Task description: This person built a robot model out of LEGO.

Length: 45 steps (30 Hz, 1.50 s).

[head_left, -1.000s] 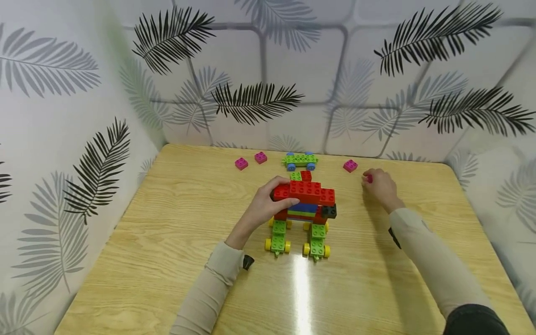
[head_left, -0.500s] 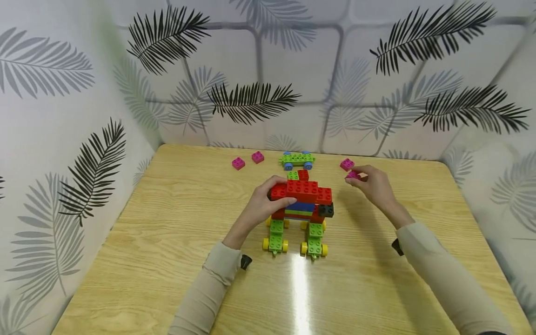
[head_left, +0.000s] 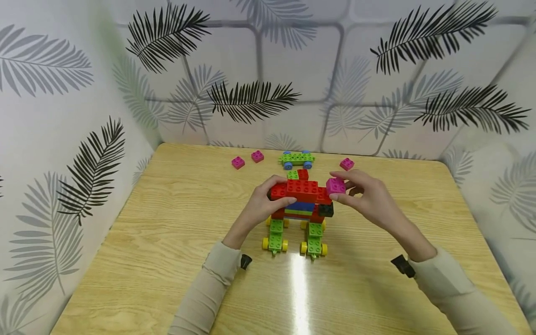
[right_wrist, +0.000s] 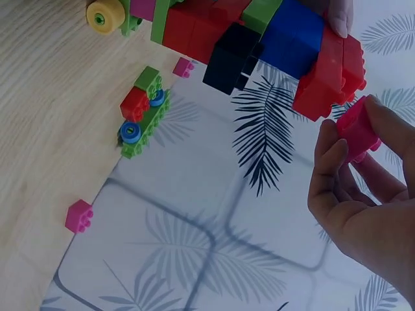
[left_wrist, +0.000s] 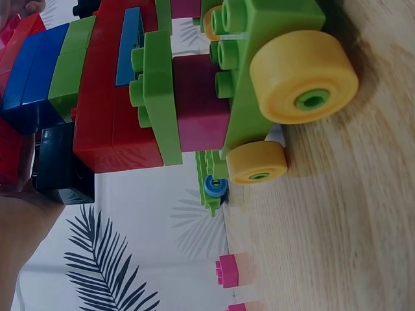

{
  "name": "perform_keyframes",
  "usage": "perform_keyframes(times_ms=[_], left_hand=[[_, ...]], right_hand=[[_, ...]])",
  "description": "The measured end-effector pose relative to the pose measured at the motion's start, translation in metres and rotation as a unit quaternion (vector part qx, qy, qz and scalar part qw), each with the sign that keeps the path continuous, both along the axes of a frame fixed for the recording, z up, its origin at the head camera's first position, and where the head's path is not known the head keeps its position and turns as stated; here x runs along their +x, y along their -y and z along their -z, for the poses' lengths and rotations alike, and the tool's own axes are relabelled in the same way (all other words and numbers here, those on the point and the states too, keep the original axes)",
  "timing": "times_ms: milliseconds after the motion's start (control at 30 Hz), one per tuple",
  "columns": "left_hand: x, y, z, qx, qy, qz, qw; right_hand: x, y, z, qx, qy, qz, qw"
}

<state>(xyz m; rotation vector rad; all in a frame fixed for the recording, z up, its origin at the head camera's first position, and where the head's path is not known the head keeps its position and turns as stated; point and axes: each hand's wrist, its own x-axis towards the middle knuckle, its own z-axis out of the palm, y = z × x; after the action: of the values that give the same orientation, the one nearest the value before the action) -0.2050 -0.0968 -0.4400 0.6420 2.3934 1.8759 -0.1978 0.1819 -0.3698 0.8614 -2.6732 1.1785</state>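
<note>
A toy brick build [head_left: 300, 190] stands on the table, with a red top, blue and green layers, black bricks at both sides and green wheeled bases with yellow wheels [left_wrist: 303, 76]. My left hand [head_left: 260, 208] grips its upper left part, thumb across the front and fingers partly hidden behind. A pink brick [head_left: 336, 186] is pinched between the thumb and fingers of my right hand [head_left: 370, 197], at the right end of the red top. In the right wrist view, the pink brick [right_wrist: 358, 131] is close to the red brick [right_wrist: 324, 81]; whether they touch I cannot tell.
Behind the build stands a green wheeled base [head_left: 297, 159] with blue wheels; a small green and red brick pair [head_left: 298, 175] shows in front of it. Loose pink bricks lie at the back left [head_left: 238, 162] and back right [head_left: 346, 164]. A patterned wall borders the wooden table [head_left: 167, 223].
My right hand has carried the pink brick from the table's right side leftward to the red top of the build. My left hand keeps its grip there.
</note>
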Motion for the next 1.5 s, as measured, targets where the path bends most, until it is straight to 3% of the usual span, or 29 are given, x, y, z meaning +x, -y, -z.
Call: perform_keyframes(times_ms=[267,767,1067,1300,1500], left_hand=[[0.0017,-0.0004,-0.0004,0.002,0.006,-0.003,1.0000],[0.0025,-0.0008,-0.0001,0.002,-0.001,-0.002,1.0000],[0.0013,-0.0018,0.0025,0.004,0.005,0.002,1.0000],[0.0019,-0.0025,0.0021,0.006,0.018,0.001,0.9998],[0.0017,-0.0031,0.0020,0.005,0.009,-0.001,0.9999]], right_hand=[[0.0008,0.0004,0.0057,0.008,-0.004,-0.014,0.9999],[-0.0037,0.0061,-0.0002,0.035,0.085,-0.021,0.9955],[-0.0062,0.0023,0.0059,-0.033,0.164,-0.010,0.9859],[-0.0059,0.0028,0.0029,-0.031,0.176,-0.004,0.9840],[-0.0075,0.0043,0.0023,-0.030,0.167,0.000,0.9855]])
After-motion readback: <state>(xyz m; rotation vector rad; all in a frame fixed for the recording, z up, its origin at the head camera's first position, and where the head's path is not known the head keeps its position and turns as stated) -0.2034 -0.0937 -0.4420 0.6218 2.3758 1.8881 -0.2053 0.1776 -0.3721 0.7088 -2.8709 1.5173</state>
